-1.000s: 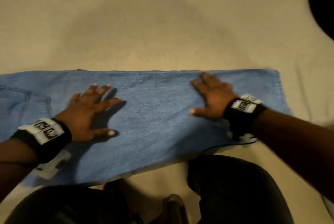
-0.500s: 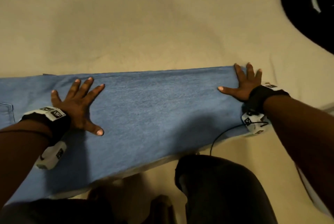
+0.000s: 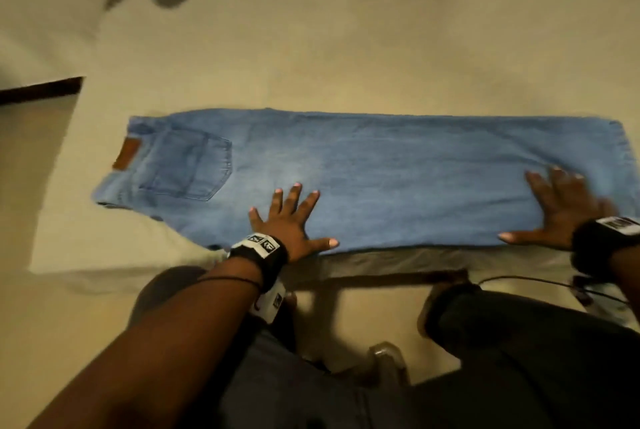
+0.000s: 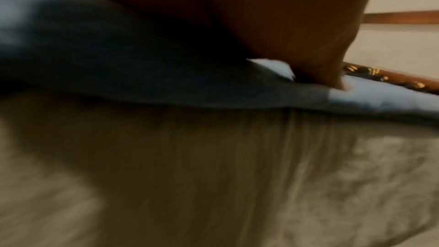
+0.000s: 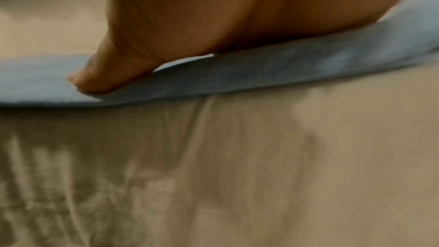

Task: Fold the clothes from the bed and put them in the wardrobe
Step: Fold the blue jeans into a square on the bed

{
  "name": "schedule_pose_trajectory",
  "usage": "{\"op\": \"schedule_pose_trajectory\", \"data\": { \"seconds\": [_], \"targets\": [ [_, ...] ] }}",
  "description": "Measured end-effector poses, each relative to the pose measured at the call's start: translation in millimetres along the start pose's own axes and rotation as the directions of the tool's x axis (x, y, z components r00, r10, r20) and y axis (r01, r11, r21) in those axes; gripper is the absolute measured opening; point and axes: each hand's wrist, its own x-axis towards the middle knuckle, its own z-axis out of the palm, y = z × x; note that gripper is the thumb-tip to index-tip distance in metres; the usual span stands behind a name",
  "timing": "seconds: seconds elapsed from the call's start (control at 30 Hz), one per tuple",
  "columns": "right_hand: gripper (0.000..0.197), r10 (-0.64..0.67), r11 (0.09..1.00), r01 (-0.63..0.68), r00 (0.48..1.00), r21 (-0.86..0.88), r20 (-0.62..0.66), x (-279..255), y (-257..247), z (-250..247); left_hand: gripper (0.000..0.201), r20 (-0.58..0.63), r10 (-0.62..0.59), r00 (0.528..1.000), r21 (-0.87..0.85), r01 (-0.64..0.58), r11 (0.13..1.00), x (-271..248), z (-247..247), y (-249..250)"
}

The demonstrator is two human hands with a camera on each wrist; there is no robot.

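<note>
A pair of light blue jeans lies flat along the near edge of the bed, folded lengthwise, waistband and back pocket to the left, hems to the right. My left hand presses flat on the jeans near their middle, fingers spread. My right hand presses flat near the hem end, fingers spread and blurred. In the left wrist view the palm rests on the denim. In the right wrist view the thumb lies on the denim.
The beige bedsheet spreads wide beyond the jeans. A dark wooden edge shows at the far left. My legs in dark trousers stand against the bed's near side. A cable hangs from my right wrist.
Both hands have slid outward along the jeans, the right one toward the hems. The view has shifted so the waistband and pocket now show at the left.
</note>
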Motion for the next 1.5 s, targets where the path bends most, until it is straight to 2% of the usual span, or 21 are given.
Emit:
{"op": "schedule_pose_trajectory", "data": {
  "seconds": [0.07,0.13,0.17,0.23,0.3,0.43,0.5,0.57,0.67,0.73,0.8,0.87,0.93,1.0,1.07,1.1,1.17,1.23,1.37,1.43,1.5],
  "targets": [
    [0.160,0.122,0.991,-0.122,0.992,0.059,0.003,14,31,20,0.126,-0.040,-0.148,0.988,-0.056,0.146,0.988,-13,5,-36],
    [0.168,0.190,0.978,-0.192,0.981,0.077,0.022,21,23,11,0.131,-0.038,-0.307,0.951,-0.193,0.294,0.936,-28,3,-64],
    [0.168,0.190,0.979,-0.191,0.982,0.070,0.019,14,2,-5,0.131,-0.036,-0.376,0.926,-0.283,0.352,0.892,-35,3,-72],
    [0.159,0.013,1.000,-0.011,0.996,0.028,-0.086,-13,-65,-41,0.126,-0.061,-0.483,0.874,-0.437,0.412,0.800,-48,8,-90],
    [0.147,-0.156,0.976,0.180,0.971,0.126,-0.180,-39,-140,-52,0.116,-0.077,-0.530,0.844,-0.557,0.405,0.725,-57,13,-104],
    [0.126,-0.352,0.883,0.402,0.908,0.240,-0.227,-86,-276,-13,0.099,-0.077,-0.490,0.868,-0.727,0.288,0.624,-58,14,-117],
    [0.115,-0.363,0.909,0.388,0.917,0.154,-0.168,-104,-311,16,0.094,-0.112,-0.475,0.873,-0.754,0.237,0.613,-58,15,-124],
    [0.113,-0.308,0.950,0.311,0.948,0.020,-0.086,-109,-305,37,0.092,-0.130,-0.463,0.877,-0.767,0.207,0.607,-56,17,-134],
    [0.135,-0.164,0.986,0.164,0.986,0.024,0.007,-102,-274,28,0.092,-0.230,-0.500,0.835,-0.804,0.126,0.581,-48,3,-150],
    [0.150,-0.163,0.976,0.160,0.987,0.146,0.005,-98,-269,-3,0.100,-0.231,-0.614,0.755,-0.915,0.047,0.402,-43,-19,-169],
    [0.124,-0.159,0.945,0.164,0.986,0.283,-0.040,-99,-264,-30,0.108,-0.096,-0.728,0.678,-0.995,-0.037,0.097,-30,-42,-198],
    [0.093,-0.179,0.932,0.207,0.977,0.298,-0.119,-94,-256,-50,0.112,0.058,-0.791,0.609,-0.976,-0.133,-0.173,-19,-53,-233],
    [0.089,-0.156,0.950,0.183,0.980,0.252,-0.124,-86,-247,-49,0.092,0.176,-0.771,0.612,-0.919,-0.180,-0.352,-6,-54,-266],
    [0.118,-0.114,0.946,0.138,0.989,0.292,-0.097,-81,-240,-37,0.062,0.254,-0.691,0.677,-0.888,-0.121,-0.444,6,-51,-287],
    [0.153,-0.112,0.942,0.146,0.986,0.302,-0.125,-68,-239,-29,0.049,0.288,-0.646,0.707,-0.883,-0.065,-0.465,15,-47,-301],
    [0.157,-0.135,0.944,0.175,0.979,0.280,-0.155,-61,-241,-28,0.045,0.274,-0.643,0.715,-0.898,-0.049,-0.437,21,-41,-307],
    [0.147,-0.215,0.946,0.254,0.956,0.199,-0.199,-54,-252,-33,0.044,0.251,-0.636,0.729,-0.885,-0.093,-0.457,28,-31,-310],
    [0.121,-0.377,0.916,0.398,0.900,0.058,-0.216,-53,-275,-33,0.041,0.221,-0.611,0.760,-0.829,-0.184,-0.529,16,-36,-298],
    [0.084,-0.679,0.731,0.669,0.697,-0.134,-0.228,-72,-347,-7,0.029,0.051,-0.703,0.709,-0.851,-0.338,-0.403,13,-49,-289],
    [0.080,-0.750,0.659,0.727,0.616,-0.191,-0.241,-81,-385,10,0.029,0.103,-0.702,0.705,-0.900,-0.234,-0.368,15,-44,-291],
    [0.077,-0.763,0.639,0.742,0.582,-0.200,-0.281,-86,-421,25,0.038,0.175,-0.687,0.705,-0.921,-0.129,-0.367,17,-38,-293]
  ]
}}
